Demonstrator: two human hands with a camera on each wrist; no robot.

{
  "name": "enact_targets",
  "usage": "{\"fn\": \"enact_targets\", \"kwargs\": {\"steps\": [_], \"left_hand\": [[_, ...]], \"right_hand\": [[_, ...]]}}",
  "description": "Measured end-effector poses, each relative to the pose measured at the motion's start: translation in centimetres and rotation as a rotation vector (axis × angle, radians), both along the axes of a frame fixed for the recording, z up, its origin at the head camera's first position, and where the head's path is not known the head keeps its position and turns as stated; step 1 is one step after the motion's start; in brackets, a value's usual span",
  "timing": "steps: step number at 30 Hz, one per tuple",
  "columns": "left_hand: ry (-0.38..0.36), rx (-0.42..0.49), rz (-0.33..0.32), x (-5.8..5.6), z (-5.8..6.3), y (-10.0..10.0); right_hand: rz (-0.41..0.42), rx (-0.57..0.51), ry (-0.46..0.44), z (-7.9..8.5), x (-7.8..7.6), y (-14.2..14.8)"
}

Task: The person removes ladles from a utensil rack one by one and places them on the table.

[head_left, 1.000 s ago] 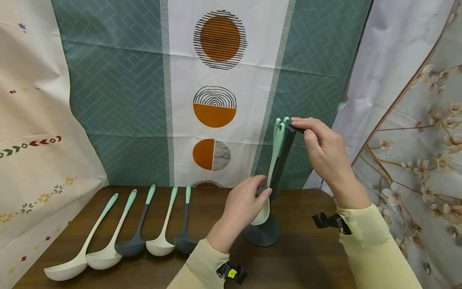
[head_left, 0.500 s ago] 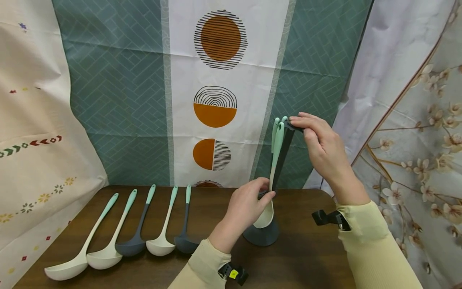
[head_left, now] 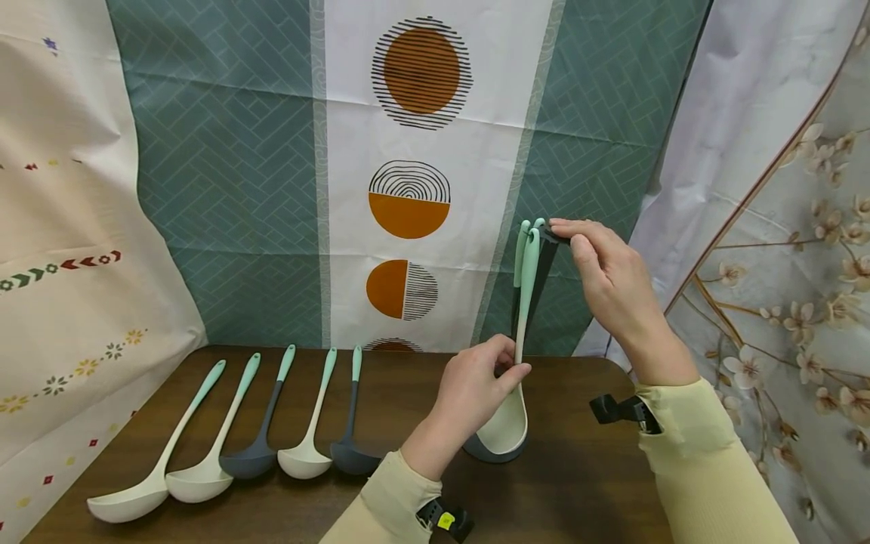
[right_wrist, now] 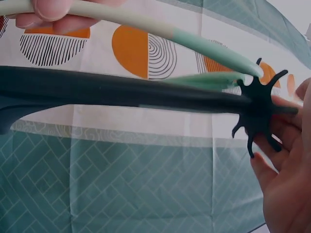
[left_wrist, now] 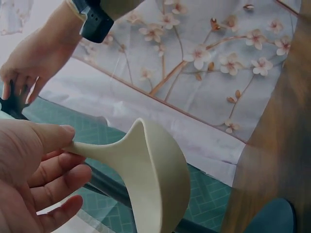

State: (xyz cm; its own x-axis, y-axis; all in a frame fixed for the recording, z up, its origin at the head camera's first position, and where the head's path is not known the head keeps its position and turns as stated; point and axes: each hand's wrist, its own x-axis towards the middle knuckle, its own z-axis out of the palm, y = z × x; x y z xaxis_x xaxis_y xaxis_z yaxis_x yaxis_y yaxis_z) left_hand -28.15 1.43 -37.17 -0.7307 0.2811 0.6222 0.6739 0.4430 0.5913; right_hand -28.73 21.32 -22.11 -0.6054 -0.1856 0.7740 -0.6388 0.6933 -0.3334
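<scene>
My left hand (head_left: 469,385) pinches the pale shaft of a cream ladle (head_left: 504,425) between thumb and fingers. That ladle's mint handle meets a hook at the top of a dark utensil stand (right_wrist: 146,94); its bowl hangs low, over the round base. At the star-shaped hook top (right_wrist: 257,109), my right hand (head_left: 615,283) grips a hook arm with fingers and thumb. Behind the held ladle, another mint handle (head_left: 520,257) hangs, and a further mint tip (head_left: 539,223) shows; what hangs below them is mostly hidden.
On the left of the brown wooden table (head_left: 578,483) lie several ladles in a row, among them a cream ladle (head_left: 129,505) and a dark grey ladle (head_left: 353,457). A patterned cloth (head_left: 238,174) hangs behind, and a floral curtain (head_left: 809,355) at the right.
My left hand has shifted right and slightly down, bringing the ladle's bowl rightward in front of the stand's base. My right hand stays at the stand's top.
</scene>
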Motion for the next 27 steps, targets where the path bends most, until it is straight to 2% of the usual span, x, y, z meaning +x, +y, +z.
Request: {"fn": "enact_targets", "kwargs": {"steps": [8, 15, 21, 27], "left_hand": [[0.043, -0.026, 0.090, 0.3, 0.3, -0.4], [0.052, -0.050, 0.105, 0.6, 0.6, -0.7], [0.046, -0.052, 0.105, 0.7, 0.8, -0.8], [0.046, -0.054, 0.109, 0.9, 1.0, -1.2]], "right_hand": [[-0.144, 0.036, 0.120, 0.0, 0.3, -1.9], [-0.284, 0.060, 0.242, -0.3, 0.6, -3.3], [-0.300, 0.073, 0.261, -0.4, 0.6, -3.3], [-0.269, 0.070, 0.259, -0.2, 0.1, -3.0]]}}
